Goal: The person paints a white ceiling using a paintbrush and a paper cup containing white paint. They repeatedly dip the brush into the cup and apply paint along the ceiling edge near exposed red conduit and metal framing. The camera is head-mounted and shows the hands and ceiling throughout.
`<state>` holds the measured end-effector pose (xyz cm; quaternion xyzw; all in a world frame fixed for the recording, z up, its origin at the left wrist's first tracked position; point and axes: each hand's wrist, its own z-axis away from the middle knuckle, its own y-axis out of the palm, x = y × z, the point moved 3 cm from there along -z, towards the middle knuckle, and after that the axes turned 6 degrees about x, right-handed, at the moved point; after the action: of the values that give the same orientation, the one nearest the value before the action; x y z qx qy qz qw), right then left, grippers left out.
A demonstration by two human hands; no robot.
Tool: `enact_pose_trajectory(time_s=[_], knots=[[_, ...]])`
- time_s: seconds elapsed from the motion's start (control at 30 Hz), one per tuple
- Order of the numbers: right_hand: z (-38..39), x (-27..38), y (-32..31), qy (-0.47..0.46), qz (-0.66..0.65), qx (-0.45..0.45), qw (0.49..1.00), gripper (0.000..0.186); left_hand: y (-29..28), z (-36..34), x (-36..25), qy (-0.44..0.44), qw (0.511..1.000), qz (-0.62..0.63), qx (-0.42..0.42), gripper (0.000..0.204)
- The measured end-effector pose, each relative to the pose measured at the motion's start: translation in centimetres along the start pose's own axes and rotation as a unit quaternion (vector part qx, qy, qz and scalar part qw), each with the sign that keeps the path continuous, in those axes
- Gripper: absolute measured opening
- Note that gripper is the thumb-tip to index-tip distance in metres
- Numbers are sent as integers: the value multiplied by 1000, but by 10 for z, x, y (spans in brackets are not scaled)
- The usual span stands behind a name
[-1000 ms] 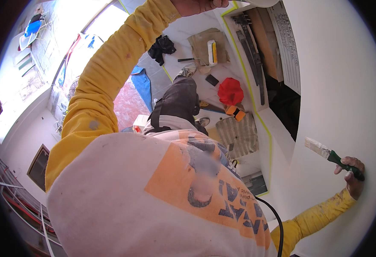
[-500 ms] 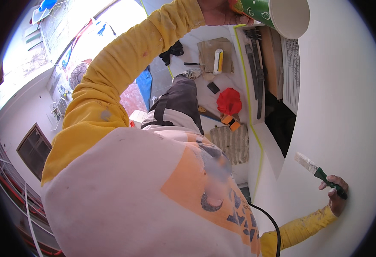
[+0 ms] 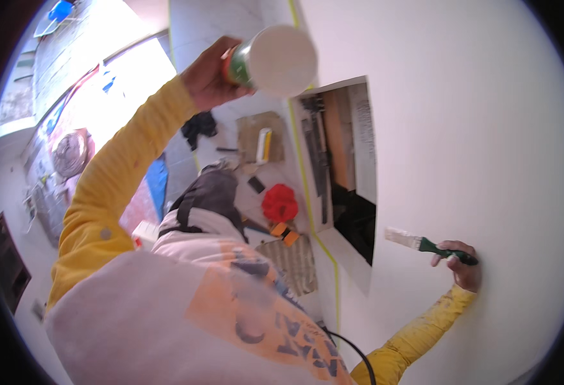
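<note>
My left hand (image 3: 212,78), at the end of a raised yellow sleeve, is closed round a green printed paper cup (image 3: 242,67). The cup's white round end faces me, and I cannot see what it holds. On the right, a paintbrush (image 3: 428,245) with a green handle and pale, paint-coated bristles is in my right hand (image 3: 464,264). That hand rests close against the white wall (image 3: 461,141), and the bristles point left. Whether the bristles touch the wall I cannot tell.
A rectangular opening (image 3: 343,212) in the wall has boards and dark strips inside. Green-yellow tape (image 3: 304,173) runs along the wall's edge. Below on the floor lie a red round thing (image 3: 280,203), an orange-and-black item (image 3: 284,233), a striped cloth (image 3: 288,262) and brown cardboard (image 3: 246,138).
The whole view has shifted, so the room appears farther left and lower. My left hand has brought the cup leftward, more fully into view. My right hand still grips the paintbrush.
</note>
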<state>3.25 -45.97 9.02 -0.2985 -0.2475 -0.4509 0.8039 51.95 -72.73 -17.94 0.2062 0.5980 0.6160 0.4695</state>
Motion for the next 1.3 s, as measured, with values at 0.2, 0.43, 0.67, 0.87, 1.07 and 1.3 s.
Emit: enact_pose_trajectory(time_s=[0.2,0.43,0.67,0.87,1.07,1.3], knots=[[0,19,6,16,-57,17,998,43,19,23,78,-59,990,109,-62,52],[6,15,7,14,-85,-32,996,48,68,16,115,-118,979,165,32,46],[-7,-2,24,-84,-127,-106,983,54,65,36,135,-176,969,167,39,41],[-23,-2,69,-164,-103,-175,965,56,60,59,167,-199,957,196,-80,37],[-25,20,130,-195,-78,-300,931,52,44,48,187,-217,952,197,-90,34],[-19,79,187,-254,-1,-318,913,46,65,26,188,-206,963,171,-20,34]])
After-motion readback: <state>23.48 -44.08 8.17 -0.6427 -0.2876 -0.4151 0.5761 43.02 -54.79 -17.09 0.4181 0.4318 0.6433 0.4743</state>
